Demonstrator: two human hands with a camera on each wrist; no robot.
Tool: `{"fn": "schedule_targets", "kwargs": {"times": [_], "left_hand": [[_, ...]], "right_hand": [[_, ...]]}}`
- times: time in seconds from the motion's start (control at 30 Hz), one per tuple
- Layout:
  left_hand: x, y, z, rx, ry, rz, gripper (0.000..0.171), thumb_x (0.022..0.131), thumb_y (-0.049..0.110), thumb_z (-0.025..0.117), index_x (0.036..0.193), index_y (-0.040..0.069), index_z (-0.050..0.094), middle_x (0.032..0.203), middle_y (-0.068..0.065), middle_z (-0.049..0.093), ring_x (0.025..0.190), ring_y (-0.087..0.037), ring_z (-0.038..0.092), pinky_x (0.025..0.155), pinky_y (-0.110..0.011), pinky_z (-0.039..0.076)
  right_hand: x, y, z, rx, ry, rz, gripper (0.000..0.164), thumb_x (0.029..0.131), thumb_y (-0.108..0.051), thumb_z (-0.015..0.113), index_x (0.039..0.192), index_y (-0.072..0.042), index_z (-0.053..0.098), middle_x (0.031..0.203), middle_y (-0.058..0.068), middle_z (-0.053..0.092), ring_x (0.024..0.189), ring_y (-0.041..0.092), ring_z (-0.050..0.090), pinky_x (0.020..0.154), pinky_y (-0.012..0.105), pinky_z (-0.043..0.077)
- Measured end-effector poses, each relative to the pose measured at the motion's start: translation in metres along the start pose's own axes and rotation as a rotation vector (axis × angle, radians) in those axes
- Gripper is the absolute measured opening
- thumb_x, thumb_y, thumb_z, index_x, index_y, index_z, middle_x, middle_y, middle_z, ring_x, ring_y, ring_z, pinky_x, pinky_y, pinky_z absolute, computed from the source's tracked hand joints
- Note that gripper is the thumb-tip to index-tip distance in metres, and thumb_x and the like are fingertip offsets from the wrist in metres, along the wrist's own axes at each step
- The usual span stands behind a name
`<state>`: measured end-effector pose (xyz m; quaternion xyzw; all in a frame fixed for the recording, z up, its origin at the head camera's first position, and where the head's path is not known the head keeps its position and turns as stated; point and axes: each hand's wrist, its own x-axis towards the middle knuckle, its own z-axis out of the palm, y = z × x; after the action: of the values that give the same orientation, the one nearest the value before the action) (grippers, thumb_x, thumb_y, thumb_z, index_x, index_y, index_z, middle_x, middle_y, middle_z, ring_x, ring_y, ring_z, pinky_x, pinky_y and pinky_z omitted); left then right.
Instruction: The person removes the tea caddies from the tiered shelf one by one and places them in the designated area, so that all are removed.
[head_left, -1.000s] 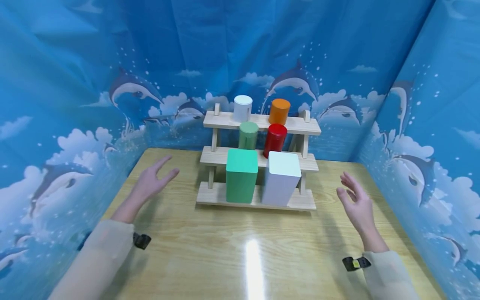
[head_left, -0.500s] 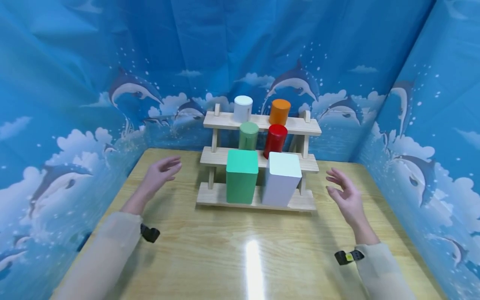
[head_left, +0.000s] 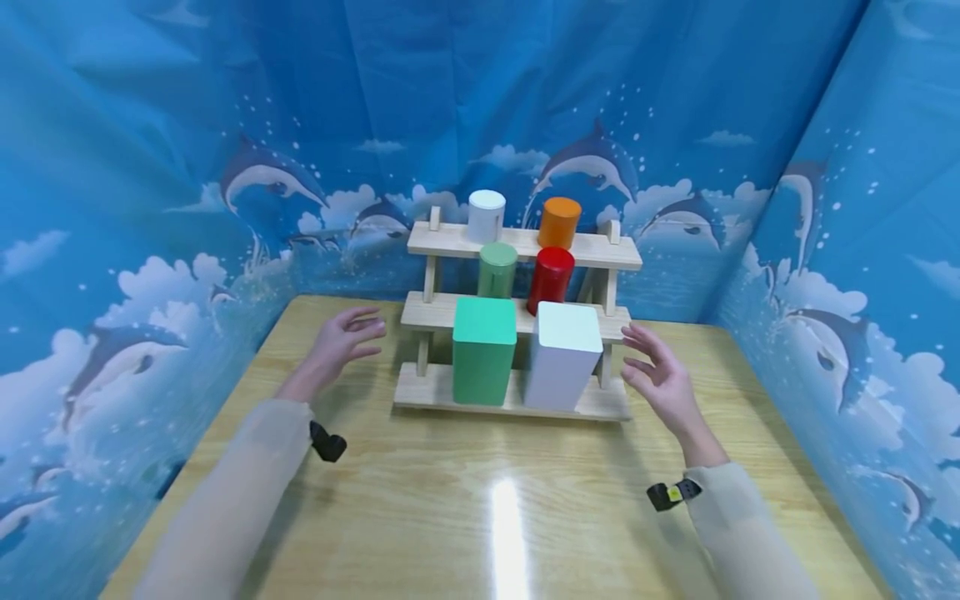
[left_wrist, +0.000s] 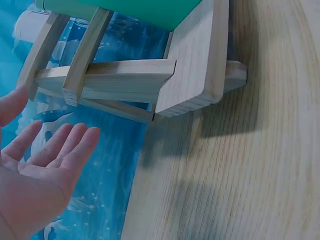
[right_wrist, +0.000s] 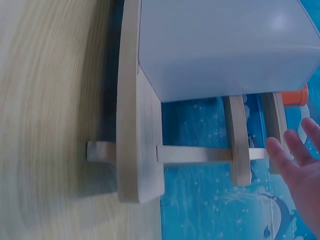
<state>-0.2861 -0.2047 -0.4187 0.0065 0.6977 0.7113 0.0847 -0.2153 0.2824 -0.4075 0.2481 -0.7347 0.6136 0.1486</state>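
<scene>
A three-tier wooden shelf [head_left: 442,390] stands in the middle of the head view. On its lowest tier are a tall green box [head_left: 482,358] and a tall white box [head_left: 562,362]. My left hand [head_left: 337,346] is beside the shelf's left end, fingers apart and holding nothing. On the other side, my right hand [head_left: 660,379] is close to the right end, with fingertips overlapping the middle tier's end in the head view. In the right wrist view the white box [right_wrist: 225,50] fills the top, and the right fingers [right_wrist: 285,155] point toward the tiers.
On the middle tier are a green cylinder [head_left: 497,271] and a red cylinder [head_left: 551,279]. The top tier bears a white cylinder [head_left: 486,217] and an orange cylinder [head_left: 558,222]. A blue dolphin curtain [head_left: 337,100] hangs behind and beside the wooden table [head_left: 420,508].
Both hands have moved inward toward the shelf, the left hand to the right and the right hand to the left. The shelf, boxes and cylinders stand where they were.
</scene>
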Motion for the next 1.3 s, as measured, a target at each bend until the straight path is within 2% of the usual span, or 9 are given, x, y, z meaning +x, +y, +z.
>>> {"fn": "schedule_targets", "kwargs": {"times": [0.07,0.3,0.5,0.67,0.77,0.9,1.03,1.2,1.3], "left_hand": [[0.004,0.0,0.002,-0.009,-0.006,-0.001,0.056,0.092,0.016,0.06,0.142,0.01,0.035,0.138,-0.019,0.041,0.123,-0.033,0.043,0.095,-0.046,0.046],[0.018,-0.002,0.006,-0.045,-0.041,0.007,0.058,0.091,0.013,0.06,0.143,0.011,0.034,0.14,-0.017,0.038,0.127,-0.033,0.037,0.096,-0.045,0.046],[0.03,-0.004,0.009,-0.071,-0.054,-0.011,0.057,0.092,0.012,0.059,0.143,0.012,0.034,0.143,-0.019,0.033,0.126,-0.031,0.039,0.094,-0.047,0.047],[0.041,-0.004,0.011,-0.101,-0.057,-0.018,0.057,0.092,0.009,0.058,0.143,0.014,0.033,0.142,-0.019,0.034,0.123,-0.031,0.041,0.095,-0.047,0.046],[0.045,-0.003,0.012,-0.111,-0.077,-0.008,0.061,0.091,0.009,0.06,0.143,0.011,0.031,0.142,-0.019,0.035,0.123,-0.031,0.042,0.095,-0.046,0.046],[0.048,-0.002,0.014,-0.12,-0.101,0.011,0.064,0.088,0.003,0.062,0.143,0.007,0.031,0.14,-0.019,0.035,0.118,-0.03,0.045,0.096,-0.045,0.046],[0.051,-0.002,0.014,-0.113,-0.106,0.015,0.061,0.087,-0.001,0.062,0.141,0.006,0.034,0.139,-0.018,0.035,0.112,-0.028,0.049,0.095,-0.04,0.047],[0.058,-0.004,0.014,-0.073,-0.094,-0.01,0.055,0.087,-0.001,0.062,0.137,0.006,0.04,0.138,-0.016,0.038,0.113,-0.026,0.049,0.095,-0.036,0.047],[0.06,-0.004,0.014,-0.055,-0.086,-0.026,0.051,0.087,0.0,0.062,0.134,0.004,0.043,0.136,-0.015,0.04,0.114,-0.027,0.049,0.097,-0.037,0.045]], "right_hand": [[0.003,0.0,0.003,0.011,-0.012,-0.013,0.061,0.083,0.017,0.057,0.138,0.006,0.035,0.137,0.027,0.039,0.123,0.034,0.041,0.097,0.032,0.045],[0.011,0.0,0.01,-0.028,-0.029,-0.003,0.067,0.081,0.013,0.061,0.141,-0.003,0.036,0.139,0.023,0.038,0.125,0.035,0.038,0.098,0.035,0.045],[0.017,0.003,0.013,-0.046,-0.07,0.027,0.067,0.081,0.014,0.061,0.14,0.002,0.033,0.142,0.023,0.034,0.127,0.029,0.037,0.099,0.039,0.043],[0.022,0.004,0.016,-0.027,-0.098,0.035,0.067,0.081,0.012,0.063,0.14,0.002,0.033,0.143,0.023,0.032,0.127,0.042,0.031,0.099,0.047,0.041],[0.024,0.004,0.017,-0.018,-0.114,0.028,0.068,0.08,0.012,0.063,0.14,0.001,0.034,0.144,0.019,0.033,0.127,0.039,0.034,0.099,0.04,0.043],[0.027,0.006,0.019,0.003,-0.137,0.02,0.064,0.081,0.011,0.064,0.138,0.002,0.037,0.144,0.016,0.034,0.126,0.026,0.039,0.097,0.029,0.044],[0.027,0.009,0.02,0.005,-0.14,0.028,0.059,0.081,0.01,0.064,0.134,0.003,0.041,0.146,0.016,0.032,0.126,0.022,0.04,0.097,0.028,0.043],[0.028,0.011,0.021,-0.026,-0.129,0.063,0.056,0.081,0.007,0.066,0.131,0.002,0.044,0.147,0.013,0.03,0.127,0.023,0.037,0.097,0.027,0.041],[0.03,0.012,0.022,-0.036,-0.123,0.09,0.053,0.081,0.006,0.067,0.13,0.002,0.044,0.148,0.012,0.029,0.129,0.025,0.035,0.099,0.033,0.04]]}}
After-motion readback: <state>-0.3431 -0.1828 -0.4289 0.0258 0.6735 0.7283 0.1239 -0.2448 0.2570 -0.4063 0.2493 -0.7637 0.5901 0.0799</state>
